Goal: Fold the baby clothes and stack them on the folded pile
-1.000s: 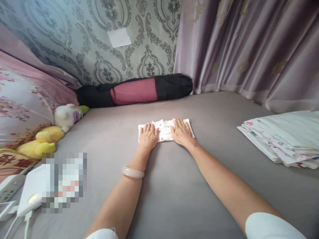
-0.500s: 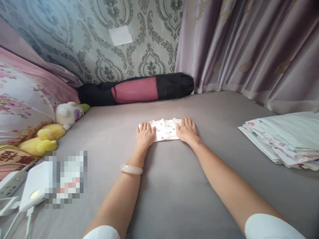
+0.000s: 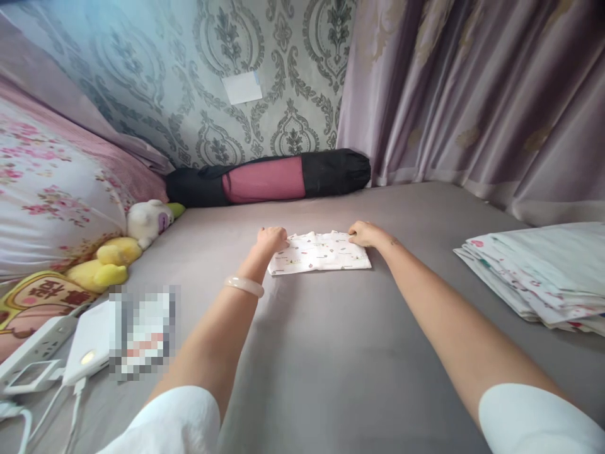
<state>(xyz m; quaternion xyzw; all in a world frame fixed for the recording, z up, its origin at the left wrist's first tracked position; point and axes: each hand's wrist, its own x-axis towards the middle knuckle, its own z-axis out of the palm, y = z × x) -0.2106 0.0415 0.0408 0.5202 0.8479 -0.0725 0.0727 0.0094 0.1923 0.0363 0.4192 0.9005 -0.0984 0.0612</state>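
Note:
A white cloth [image 3: 321,252] with small printed motifs lies folded into a flat strip on the grey bed sheet [image 3: 326,353]. At its far left corner my left hand [image 3: 273,239] is closed, with the fingers curled over the edge. My right hand [image 3: 366,233] pinches the far right corner between thumb and fingers. The cloth's far edge looks slightly wavy, while its near edge is straight. Whether it is a garment or a plain cloth I cannot tell.
A black and pink rolled bag [image 3: 265,178] lies along the wall. Folded cloths [image 3: 539,271] are stacked at right. Plush toys [image 3: 149,222], a white box with cables [image 3: 94,340], a power strip [image 3: 42,347] and a blurred-out item [image 3: 146,331] are at left.
Both hands have gone from lying flat on the cloth to gripping its far corners. More of the cloth's printed face shows now. The camera view has shifted slightly.

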